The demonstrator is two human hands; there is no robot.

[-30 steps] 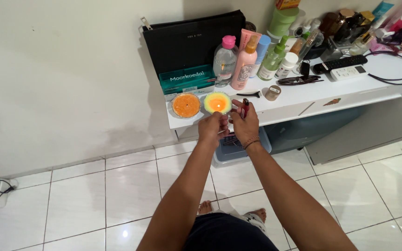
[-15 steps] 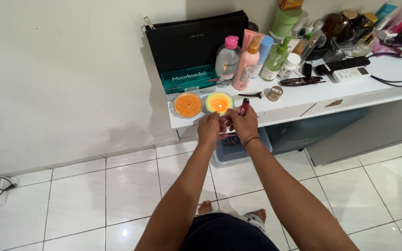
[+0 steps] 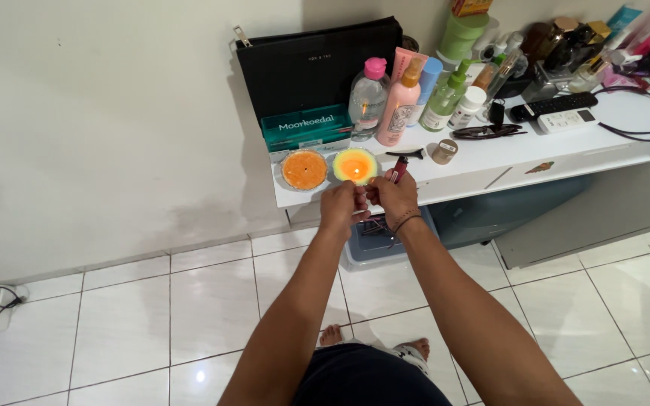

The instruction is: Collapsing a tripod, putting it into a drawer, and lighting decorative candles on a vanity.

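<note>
My right hand [image 3: 391, 197] is closed around a small dark red lighter [image 3: 398, 170] whose tip sticks up beside a lit candle [image 3: 355, 165] with a yellow-green glowing rim. My left hand [image 3: 342, 204] touches the right hand, fingers pinched together near the lighter; whether it holds anything I cannot tell. Both hands hover at the front edge of the white shelf [image 3: 490, 162]. An unlit orange candle [image 3: 304, 169] sits just left of the lit one.
Behind the candles stand a teal box [image 3: 306, 128], a black bag [image 3: 317, 64], several bottles [image 3: 404, 94], sunglasses [image 3: 490, 131], remotes [image 3: 558, 113] and a cable [image 3: 641, 113]. A plastic bin [image 3: 378, 240] sits under the shelf on the white tiled floor.
Both hands have drawn slightly back and down from the lit candle toward the shelf edge, still pressed together.
</note>
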